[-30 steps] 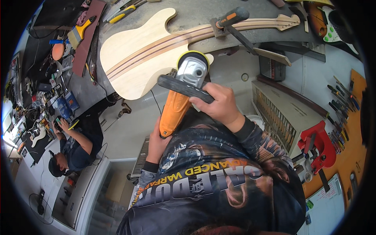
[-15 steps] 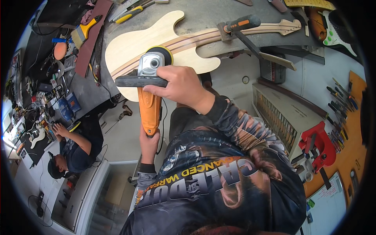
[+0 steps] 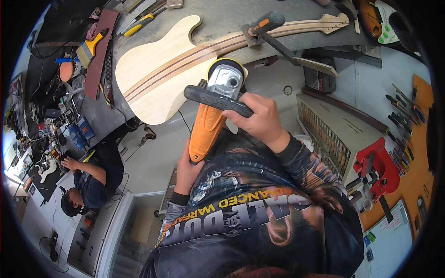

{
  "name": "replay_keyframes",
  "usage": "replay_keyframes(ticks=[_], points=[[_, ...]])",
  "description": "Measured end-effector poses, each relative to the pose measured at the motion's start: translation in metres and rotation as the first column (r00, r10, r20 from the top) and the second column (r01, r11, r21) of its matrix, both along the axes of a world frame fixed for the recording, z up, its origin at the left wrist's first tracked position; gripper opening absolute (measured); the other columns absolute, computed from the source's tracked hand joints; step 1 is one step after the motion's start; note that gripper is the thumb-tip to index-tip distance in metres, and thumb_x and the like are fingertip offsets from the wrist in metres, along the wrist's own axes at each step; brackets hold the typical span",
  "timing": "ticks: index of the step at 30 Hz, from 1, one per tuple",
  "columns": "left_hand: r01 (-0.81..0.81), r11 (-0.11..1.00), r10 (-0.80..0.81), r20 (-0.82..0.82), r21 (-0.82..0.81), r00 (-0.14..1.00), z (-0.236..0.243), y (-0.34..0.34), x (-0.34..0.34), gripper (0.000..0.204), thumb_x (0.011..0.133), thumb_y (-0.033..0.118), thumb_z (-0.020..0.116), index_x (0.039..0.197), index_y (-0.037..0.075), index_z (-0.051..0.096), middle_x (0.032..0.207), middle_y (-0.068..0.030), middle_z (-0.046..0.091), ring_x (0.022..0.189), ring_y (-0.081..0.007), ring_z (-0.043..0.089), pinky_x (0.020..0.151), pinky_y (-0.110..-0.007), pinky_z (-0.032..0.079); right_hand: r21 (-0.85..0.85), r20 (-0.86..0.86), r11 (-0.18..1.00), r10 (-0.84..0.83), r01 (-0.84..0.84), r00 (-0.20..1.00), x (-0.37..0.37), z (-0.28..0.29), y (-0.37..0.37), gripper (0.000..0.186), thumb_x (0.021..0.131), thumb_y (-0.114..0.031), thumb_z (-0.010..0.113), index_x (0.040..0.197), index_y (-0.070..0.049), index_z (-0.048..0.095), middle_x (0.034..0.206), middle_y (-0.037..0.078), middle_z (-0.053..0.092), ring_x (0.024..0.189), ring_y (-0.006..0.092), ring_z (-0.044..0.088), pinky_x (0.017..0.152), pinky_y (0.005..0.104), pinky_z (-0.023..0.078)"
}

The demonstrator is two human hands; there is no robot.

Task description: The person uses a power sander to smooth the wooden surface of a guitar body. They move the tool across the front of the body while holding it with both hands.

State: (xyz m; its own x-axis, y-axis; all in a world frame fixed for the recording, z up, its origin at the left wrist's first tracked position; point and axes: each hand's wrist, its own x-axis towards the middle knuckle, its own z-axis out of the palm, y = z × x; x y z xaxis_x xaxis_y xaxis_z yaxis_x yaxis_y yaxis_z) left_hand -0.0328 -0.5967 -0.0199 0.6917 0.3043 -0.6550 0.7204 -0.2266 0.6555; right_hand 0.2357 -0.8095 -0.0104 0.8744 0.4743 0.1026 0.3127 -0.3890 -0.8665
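An orange power sander [image 3: 207,130] with a silver head and a round pad is in both my hands. My left hand [image 3: 185,167] is closed around the rear end of its orange body. My right hand [image 3: 260,116] wraps the right end of the black side handle [image 3: 218,100]. The pad overlaps the near right edge of a pale wooden guitar body [image 3: 155,62]; whether it touches the wood I cannot tell. Dark stripes run along the body into the neck. A clamp with a black and orange handle [image 3: 269,23] sits over the neck.
The guitar lies on a grey workbench [image 3: 139,34]. A paintbrush [image 3: 90,47] and a yellow-handled tool [image 3: 139,24] lie left of it. Another person [image 3: 95,183] works at the lower left. A sunburst guitar [image 3: 378,21] is at the upper right, and a red tool [image 3: 380,167] hangs at the right.
The sander has moved right and toward me, off the middle of the guitar body to its near edge, and is now tilted. Both hands have kept their hold. The view has shifted slightly.
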Motion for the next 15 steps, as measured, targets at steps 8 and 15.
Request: replay_keyframes(ticks=[8,15], points=[[0.056,0.998,-0.055,-0.025,0.031,0.998,0.003,-0.006,0.004,0.097,0.088,0.002,0.083,0.175,0.001,0.041,0.157,-0.0264,0.069,0.147,-0.0375,0.068,0.121,-0.042,0.053,0.017,-0.018,1.000,-0.006,0.006,1.000,-0.003,0.003,-0.015,0.040,0.088,-0.032,0.099,0.090,-0.003,0.071,0.082,0.016,0.071,0.071,0.0393,0.072,0.064,0.0435,0.056],[0.017,0.999,-0.017,0.001,0.040,1.000,0.002,0.000,0.003,0.096,0.088,0.002,0.082,0.175,0.001,0.041,0.158,-0.0268,0.068,0.148,-0.0384,0.067,0.122,-0.042,0.052,0.002,-0.026,1.000,0.018,-0.018,0.999,-0.003,-0.001,-0.005,0.041,0.088,-0.039,0.097,0.090,-0.006,0.073,0.084,0.014,0.076,0.075,0.0360,0.076,0.066,0.0433,0.060]])
